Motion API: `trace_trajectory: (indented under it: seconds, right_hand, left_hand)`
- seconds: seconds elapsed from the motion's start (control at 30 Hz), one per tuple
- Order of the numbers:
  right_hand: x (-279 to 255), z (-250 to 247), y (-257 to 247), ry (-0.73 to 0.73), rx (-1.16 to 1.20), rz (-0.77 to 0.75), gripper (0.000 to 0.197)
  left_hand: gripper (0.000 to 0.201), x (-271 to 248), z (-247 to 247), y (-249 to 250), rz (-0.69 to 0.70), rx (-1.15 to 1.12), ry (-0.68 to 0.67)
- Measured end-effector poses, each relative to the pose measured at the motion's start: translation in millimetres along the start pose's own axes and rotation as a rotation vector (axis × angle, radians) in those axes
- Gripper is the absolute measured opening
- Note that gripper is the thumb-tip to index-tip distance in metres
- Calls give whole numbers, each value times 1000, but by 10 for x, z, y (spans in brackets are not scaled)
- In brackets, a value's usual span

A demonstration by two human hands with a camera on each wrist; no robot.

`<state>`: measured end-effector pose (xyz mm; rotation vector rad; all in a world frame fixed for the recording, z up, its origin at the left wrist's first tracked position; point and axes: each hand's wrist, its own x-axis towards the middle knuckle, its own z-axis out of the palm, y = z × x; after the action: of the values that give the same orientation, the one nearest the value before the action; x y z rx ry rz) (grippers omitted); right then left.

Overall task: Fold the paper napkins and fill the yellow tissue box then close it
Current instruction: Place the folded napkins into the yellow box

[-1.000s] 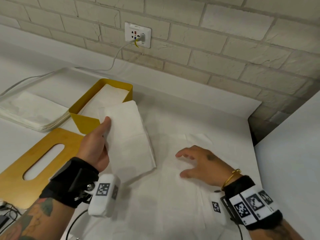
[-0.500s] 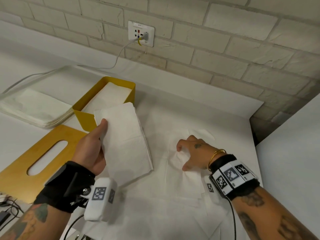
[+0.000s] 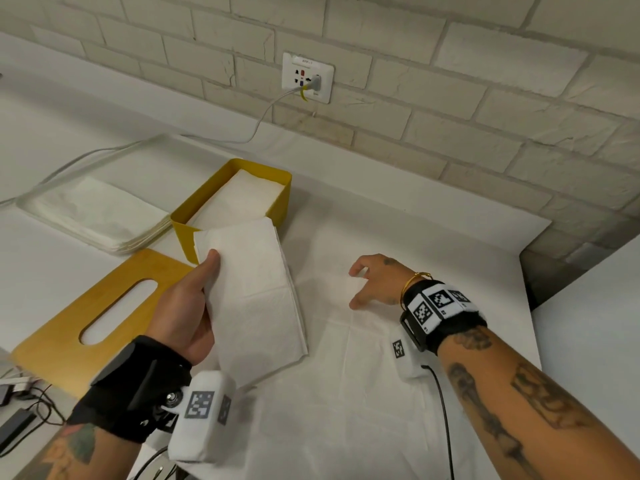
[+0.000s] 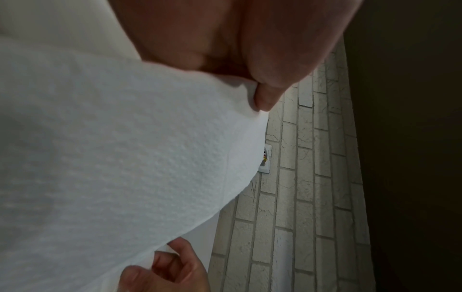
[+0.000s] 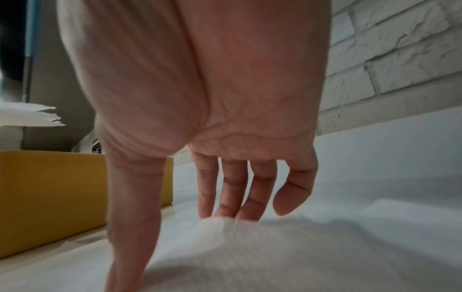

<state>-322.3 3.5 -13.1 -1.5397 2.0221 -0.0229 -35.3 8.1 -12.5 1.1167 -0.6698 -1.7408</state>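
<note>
On the white table (image 3: 433, 216) below a pale brick wall (image 3: 450, 98), the left hand (image 3: 187, 306) holds a folded napkin (image 3: 256, 292), thumb on top and fingers curled beneath. It is a long rectangle of soft embossed paper, several layers thick at its right edge, with its long axis running away from the person toward the box (image 3: 187, 237), whose near wall its far end overlaps. The box is yellow, oblong and open, with smooth walls; its long axis points away and to the right toward the wall, and it already holds flat white napkins. Its lid (image 3: 62, 344), a yellow board with rounded corners and an oval slot, lies flat just left of the box.

To the right, the right hand (image 3: 377, 282) grips nothing; its straight, spread fingers touch down on a wrinkled unfolded napkin (image 3: 353, 358) lying flat on the table.

Left of the box sits a stack (image 3: 97, 216) of flat napkins. The wall socket (image 3: 307, 77) bears a small label too blurred to read. Both wristbands carry square black-and-white marker patterns.
</note>
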Motion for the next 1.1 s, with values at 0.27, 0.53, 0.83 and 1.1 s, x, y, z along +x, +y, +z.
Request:
trace_trajectory:
  seconds: [0.27, 0.53, 0.83, 1.1]
  right_hand:
    - [-52, -196, 222, -1, 29, -53, 18]
    - [-438, -585, 461, 63, 508, -224, 21]
    - [-906, -952, 361, 231, 506, -407, 26]
    - [-1281, -1117, 17, 296, 459, -747, 14]
  left_hand:
    - [29, 9, 9, 22, 3, -6, -9]
    - [26, 29, 134, 58, 1, 2, -45]
    - [26, 64, 276, 97, 25, -19, -96]
    - [27, 35, 500, 203, 139, 102, -193]
